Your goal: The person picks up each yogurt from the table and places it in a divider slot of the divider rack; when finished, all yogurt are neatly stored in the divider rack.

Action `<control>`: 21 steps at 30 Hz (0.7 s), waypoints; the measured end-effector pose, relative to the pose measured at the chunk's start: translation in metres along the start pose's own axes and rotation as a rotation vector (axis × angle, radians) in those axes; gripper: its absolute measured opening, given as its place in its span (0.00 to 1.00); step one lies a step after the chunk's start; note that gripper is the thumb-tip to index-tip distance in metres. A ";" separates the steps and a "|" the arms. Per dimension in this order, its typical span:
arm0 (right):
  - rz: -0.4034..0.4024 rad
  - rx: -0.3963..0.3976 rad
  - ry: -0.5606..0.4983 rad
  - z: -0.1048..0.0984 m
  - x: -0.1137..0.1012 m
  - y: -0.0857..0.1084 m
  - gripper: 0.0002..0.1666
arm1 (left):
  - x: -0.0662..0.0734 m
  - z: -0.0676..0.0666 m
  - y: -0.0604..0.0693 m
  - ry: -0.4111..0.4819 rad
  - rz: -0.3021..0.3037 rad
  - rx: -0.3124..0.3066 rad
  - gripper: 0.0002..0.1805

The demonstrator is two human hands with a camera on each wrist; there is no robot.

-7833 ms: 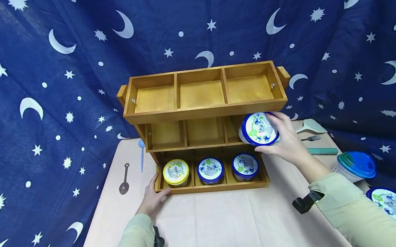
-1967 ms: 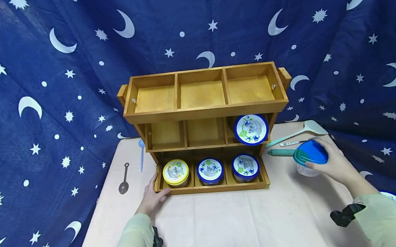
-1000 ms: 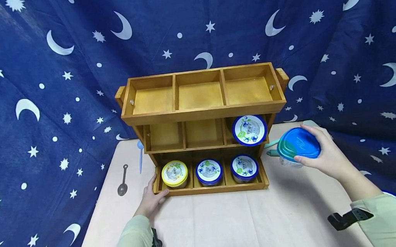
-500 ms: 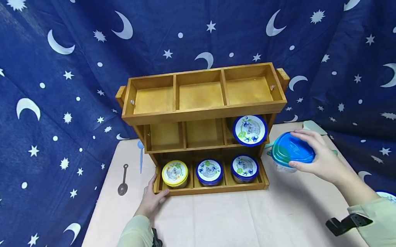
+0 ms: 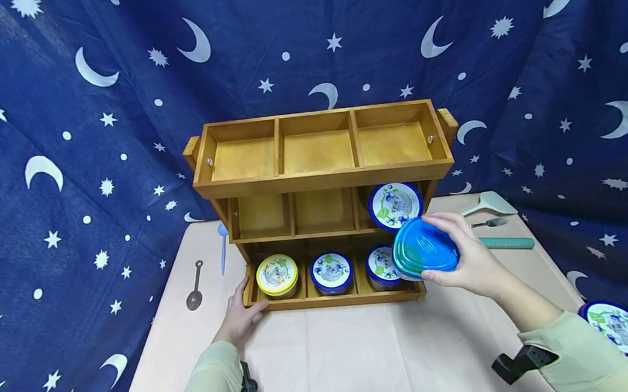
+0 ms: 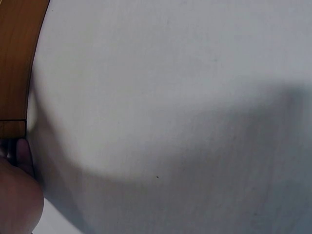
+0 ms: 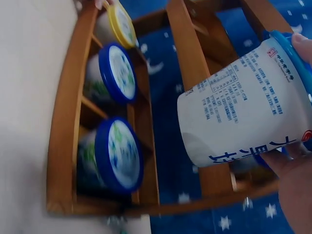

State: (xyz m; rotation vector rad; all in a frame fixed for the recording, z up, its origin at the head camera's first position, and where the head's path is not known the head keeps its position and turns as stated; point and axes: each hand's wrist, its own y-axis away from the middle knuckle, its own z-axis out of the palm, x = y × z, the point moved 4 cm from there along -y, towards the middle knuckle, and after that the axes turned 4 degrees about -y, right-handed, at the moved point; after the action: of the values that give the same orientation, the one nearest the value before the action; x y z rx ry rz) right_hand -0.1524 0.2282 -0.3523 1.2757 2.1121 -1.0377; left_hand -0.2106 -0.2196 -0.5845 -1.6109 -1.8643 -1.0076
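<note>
My right hand [image 5: 471, 263] grips a white plastic tub [image 5: 424, 246] by its blue lid, fingers and thumb on opposite sides of the rim. In the right wrist view, the tub [image 7: 239, 107] is tilted, with blue print on its wall. It is in front of the right end of a three-tier wooden rack [image 5: 324, 180], partly covering a blue-rimmed tub [image 5: 381, 264]. My left hand [image 5: 239, 317] holds the rack's lower left corner, thumb at the front rail. The bottom tier also bears a yellow-lidded tub [image 5: 278, 276] and another blue-rimmed tub [image 5: 332, 273]. One more tub [image 5: 396, 206] sits in the middle tier's right compartment.
Left of the rack lie a grey spoon [image 5: 195, 291] and a blue spoon [image 5: 223, 246]. To its right are a pale green spatula [image 5: 493, 203], a fork [image 5: 493, 222] and a green handle [image 5: 508, 243]. Another blue-rimmed tub [image 5: 619, 329] stands at the far right.
A blue-rimmed tub has gone into the middle tier's right compartment. My right hand then took the blue-lidded tub from the right and carried it left to the rack. The left hand stays put.
</note>
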 end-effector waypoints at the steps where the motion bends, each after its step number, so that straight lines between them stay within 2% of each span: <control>1: -0.022 -0.009 -0.010 0.005 -0.003 -0.003 0.51 | 0.000 0.000 0.000 0.003 -0.006 -0.002 0.49; 9: -0.170 -0.066 -0.048 0.043 -0.024 -0.024 0.48 | -0.001 0.000 -0.001 0.009 -0.005 -0.006 0.49; 17: -0.228 -0.054 -0.058 0.069 -0.036 -0.041 0.50 | 0.000 0.001 0.001 0.010 -0.007 -0.012 0.50; 21: -0.281 -0.015 -0.066 0.079 -0.043 -0.051 0.50 | 0.001 0.000 0.001 0.002 0.001 -0.007 0.49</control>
State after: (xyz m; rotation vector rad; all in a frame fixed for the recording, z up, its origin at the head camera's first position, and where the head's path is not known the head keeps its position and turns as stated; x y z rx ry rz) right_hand -0.1769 0.1276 -0.3517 0.9413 2.2873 -1.1573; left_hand -0.2101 -0.2191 -0.5835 -1.6133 -1.8605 -1.0159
